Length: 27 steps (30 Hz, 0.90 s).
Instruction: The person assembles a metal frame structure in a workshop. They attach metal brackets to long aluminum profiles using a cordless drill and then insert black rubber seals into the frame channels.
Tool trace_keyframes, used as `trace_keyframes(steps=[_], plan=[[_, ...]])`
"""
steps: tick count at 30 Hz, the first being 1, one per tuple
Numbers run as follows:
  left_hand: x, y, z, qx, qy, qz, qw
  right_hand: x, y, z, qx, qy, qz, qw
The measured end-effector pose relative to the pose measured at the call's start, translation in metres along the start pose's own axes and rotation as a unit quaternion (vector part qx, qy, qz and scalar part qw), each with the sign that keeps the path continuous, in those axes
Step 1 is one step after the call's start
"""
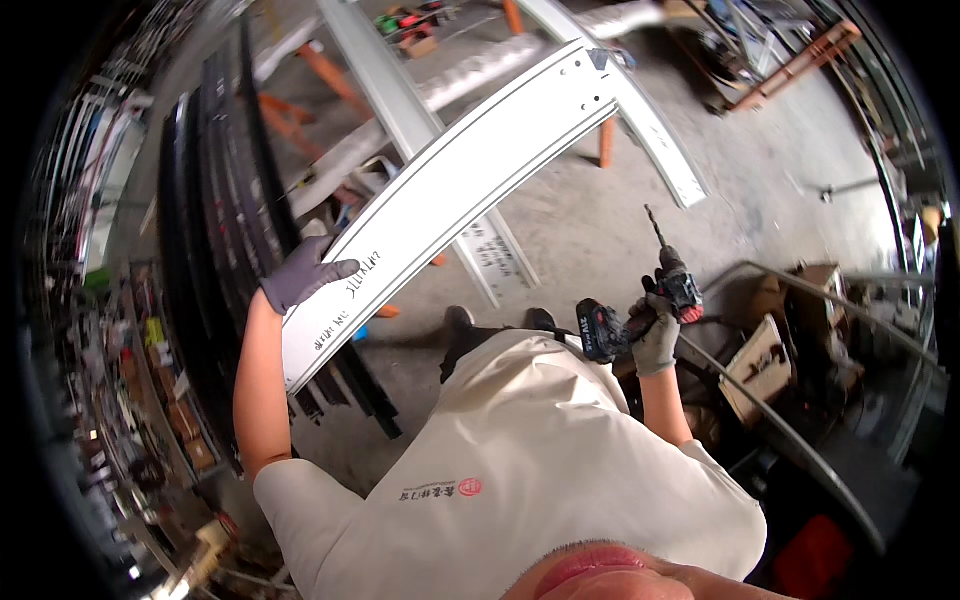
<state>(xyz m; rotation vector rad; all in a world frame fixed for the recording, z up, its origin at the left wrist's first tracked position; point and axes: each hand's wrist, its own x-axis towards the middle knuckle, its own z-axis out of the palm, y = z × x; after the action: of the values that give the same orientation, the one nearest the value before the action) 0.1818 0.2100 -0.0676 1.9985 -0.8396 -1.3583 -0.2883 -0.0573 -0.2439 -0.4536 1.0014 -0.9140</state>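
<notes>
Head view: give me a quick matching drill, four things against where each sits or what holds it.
Things:
1. cordless drill
2. white metal profile
3. black profiles
4. wooden crate

Places:
A. stacked left of the white piece
B. on the floor at far right
C. held in the right hand, bit pointing up
D. gripped near its lower end by the left hand

Pairs: 1-C, 2-D, 3-A, 4-B

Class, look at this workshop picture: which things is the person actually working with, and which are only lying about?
In use:
left hand on the white metal profile
right hand holding the cordless drill

Lying about:
black profiles
cardboard boxes
orange trestle
</notes>
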Motion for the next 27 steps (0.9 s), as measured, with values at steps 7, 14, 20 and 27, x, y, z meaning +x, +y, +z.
trace_keyframes(steps=[7,14,20,27], plan=[[0.127,0.028,0.093,0.019,-0.076,0.08,0.994,-0.008,-0.048,-0.087,-0.034,0.062,-0.062,0.996],[0.184,0.041,0.188,0.268,0.048,0.215,0.938,-0.035,-0.06,-0.138,-0.017,0.188,-0.069,0.98],[0.172,0.033,0.235,0.495,0.19,0.266,0.805,-0.049,-0.033,-0.153,0.005,0.251,-0.097,0.963],[0.152,0.025,0.249,0.501,0.167,0.26,0.809,-0.067,-0.039,-0.143,0.011,0.301,-0.051,0.952]])
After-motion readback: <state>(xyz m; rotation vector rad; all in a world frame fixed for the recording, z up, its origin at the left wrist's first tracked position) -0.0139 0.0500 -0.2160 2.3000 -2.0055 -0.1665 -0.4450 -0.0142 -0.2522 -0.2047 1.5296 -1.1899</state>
